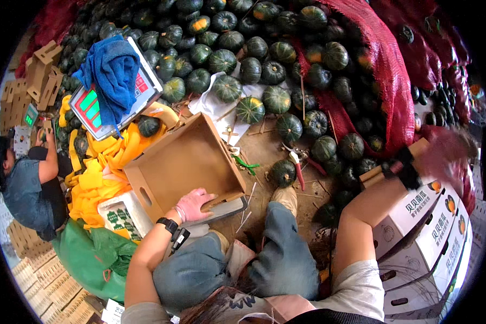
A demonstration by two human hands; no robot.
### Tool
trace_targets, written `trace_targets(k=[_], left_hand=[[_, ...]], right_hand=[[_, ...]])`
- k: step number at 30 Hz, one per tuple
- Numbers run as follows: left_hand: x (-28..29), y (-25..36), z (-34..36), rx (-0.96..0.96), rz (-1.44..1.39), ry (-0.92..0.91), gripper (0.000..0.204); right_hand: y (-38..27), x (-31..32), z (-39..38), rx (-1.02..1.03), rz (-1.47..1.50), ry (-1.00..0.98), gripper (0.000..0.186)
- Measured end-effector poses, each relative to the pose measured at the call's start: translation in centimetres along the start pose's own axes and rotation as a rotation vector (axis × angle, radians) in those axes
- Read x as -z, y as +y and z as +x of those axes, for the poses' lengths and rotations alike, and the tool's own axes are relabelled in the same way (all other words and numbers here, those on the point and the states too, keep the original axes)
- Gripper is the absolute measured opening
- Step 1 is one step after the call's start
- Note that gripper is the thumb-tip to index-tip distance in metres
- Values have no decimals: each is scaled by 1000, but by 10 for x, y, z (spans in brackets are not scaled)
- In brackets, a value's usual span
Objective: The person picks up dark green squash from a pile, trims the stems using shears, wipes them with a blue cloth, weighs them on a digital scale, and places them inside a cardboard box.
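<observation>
The pink-gloved left hand (pixel 195 206) rests over the near edge of an open cardboard box (pixel 189 156). The right hand (pixel 449 155), blurred, is near stacked white cartons (pixel 416 243). Dark green squashes (pixel 276 99) lie heaped ahead beside red mesh (pixel 392 81); a blue cloth (pixel 112 70) drapes a digital scale (pixel 79 112) at left.

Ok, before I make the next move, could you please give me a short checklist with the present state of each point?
1. Left hand on the open brown box: ok, it touches the edge nearest the person.
2. Box empty inside: ok, only bare cardboard shows.
3. Right hand empty: cannot tell, it is blurred above the white cartons.
4. Scale panel uncovered: not ok, a blue cloth covers part of it.
5. Red-handled tool off the ground: not ok, it lies beside a dark green pumpkin.
</observation>
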State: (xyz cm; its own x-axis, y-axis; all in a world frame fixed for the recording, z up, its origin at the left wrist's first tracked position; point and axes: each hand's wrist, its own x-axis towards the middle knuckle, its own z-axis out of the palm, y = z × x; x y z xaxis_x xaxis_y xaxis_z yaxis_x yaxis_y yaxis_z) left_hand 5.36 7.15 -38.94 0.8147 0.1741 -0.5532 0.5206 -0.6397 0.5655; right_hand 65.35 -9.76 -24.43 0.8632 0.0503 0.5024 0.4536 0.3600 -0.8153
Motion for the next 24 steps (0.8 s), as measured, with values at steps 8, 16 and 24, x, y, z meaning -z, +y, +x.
trace_targets(k=[8, 16, 24], left_hand=[[2, 4, -5, 20, -45, 10, 58], [0, 0, -26, 79, -65, 28, 59], [2, -13, -23, -37, 44, 56, 59]], right_hand=[[130, -173, -190, -315, -965, -1569, 86], [116, -212, -256, -143, -1379, -1509, 82], [108, -179, -171, -107, -577, -919, 83]])
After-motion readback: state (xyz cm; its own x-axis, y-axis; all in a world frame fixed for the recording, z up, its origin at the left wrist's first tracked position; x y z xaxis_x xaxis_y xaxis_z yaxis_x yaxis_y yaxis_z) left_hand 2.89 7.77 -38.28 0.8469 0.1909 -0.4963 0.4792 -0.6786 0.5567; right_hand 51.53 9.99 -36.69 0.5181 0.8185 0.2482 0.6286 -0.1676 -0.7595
